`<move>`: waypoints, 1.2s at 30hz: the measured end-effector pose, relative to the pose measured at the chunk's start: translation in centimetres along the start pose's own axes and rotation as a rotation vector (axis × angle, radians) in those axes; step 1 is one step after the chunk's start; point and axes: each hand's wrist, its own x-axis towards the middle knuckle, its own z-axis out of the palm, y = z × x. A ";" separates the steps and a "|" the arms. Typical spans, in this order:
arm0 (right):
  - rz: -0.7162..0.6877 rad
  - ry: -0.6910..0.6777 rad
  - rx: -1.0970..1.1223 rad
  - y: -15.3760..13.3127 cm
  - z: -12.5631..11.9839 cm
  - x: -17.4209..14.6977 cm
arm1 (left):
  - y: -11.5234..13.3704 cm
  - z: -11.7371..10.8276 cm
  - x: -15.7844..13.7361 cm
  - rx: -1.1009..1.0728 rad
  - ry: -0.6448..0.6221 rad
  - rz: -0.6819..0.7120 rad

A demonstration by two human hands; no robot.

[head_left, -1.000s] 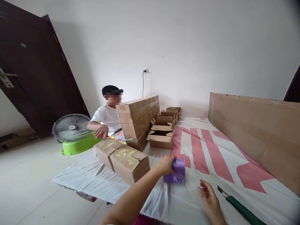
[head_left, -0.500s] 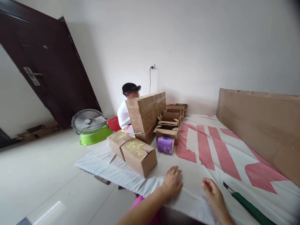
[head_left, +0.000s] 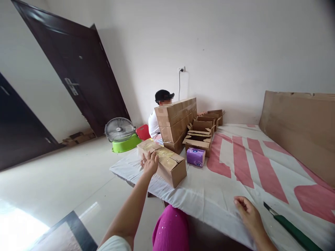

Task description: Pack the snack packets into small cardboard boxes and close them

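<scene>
My left hand (head_left: 150, 163) reaches to two taped cardboard boxes (head_left: 167, 158) set end to end near the table's left edge. Its fingers are spread against the near side and top edge of the boxes, by the seam between them. My right hand (head_left: 248, 212) rests at the table's front edge, loosely curled, with nothing visible in it. Just right of it lies a green-handled utility knife (head_left: 290, 226) with its blade out. A purple tissue pack (head_left: 195, 157) sits in front of an open carton (head_left: 196, 143).
Stacked sealed boxes (head_left: 174, 122) stand behind, beside a row of open cartons (head_left: 206, 122). A person in a black cap (head_left: 163, 96) sits behind the stack. A large cardboard sheet (head_left: 298, 129) borders the right. A fan (head_left: 119, 129) on a green basin (head_left: 127, 144) stands left.
My left hand has moved left from the cloth to the two taped boxes. The view has turned left. My right hand stays near the knife.
</scene>
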 end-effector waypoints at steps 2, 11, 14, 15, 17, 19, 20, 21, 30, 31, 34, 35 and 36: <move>-0.012 -0.009 -0.003 -0.3 0.0 -0.1 | -0.3 0.3 0.3 0.033 -0.076 0.017; -0.018 0.009 0.024 -1.4 0.3 -0.3 | 1.3 0.1 -3.8 0.049 -0.188 0.250; -0.014 0.035 0.042 -1.2 0.5 -0.3 | 3.6 0.4 -7.1 0.035 -0.189 0.300; -0.011 0.047 0.048 -1.2 0.6 -0.3 | 4.6 0.6 -8.4 0.027 -0.198 0.319; -0.031 0.094 0.074 -1.3 0.6 -0.5 | 6.8 0.9 -11.2 0.004 -0.222 0.377; -0.120 0.165 0.120 -1.7 0.4 -1.0 | 9.3 1.2 -13.9 -0.032 -0.244 0.439; -0.185 0.196 0.141 -2.0 0.4 -1.3 | 10.5 1.4 -15.2 -0.056 -0.258 0.471; -0.251 0.225 0.162 -2.2 0.3 -1.6 | 11.7 1.5 -16.5 -0.084 -0.270 0.507; -0.050 0.462 0.087 0.8 -5.4 -1.6 | 16.5 5.3 -24.9 -0.318 0.041 0.614; -0.070 0.434 -0.033 1.6 -6.8 -1.5 | 16.4 5.7 -25.1 -0.343 0.091 0.623; -0.165 0.337 -0.496 3.7 -11.2 -1.9 | 15.9 6.4 -24.9 -0.412 0.158 0.665; -0.173 0.288 -0.621 4.2 -12.5 -2.2 | 15.8 6.4 -24.7 -0.429 0.154 0.671; -0.161 0.234 -0.714 4.6 -13.6 -2.4 | 15.7 6.3 -24.5 -0.442 0.144 0.673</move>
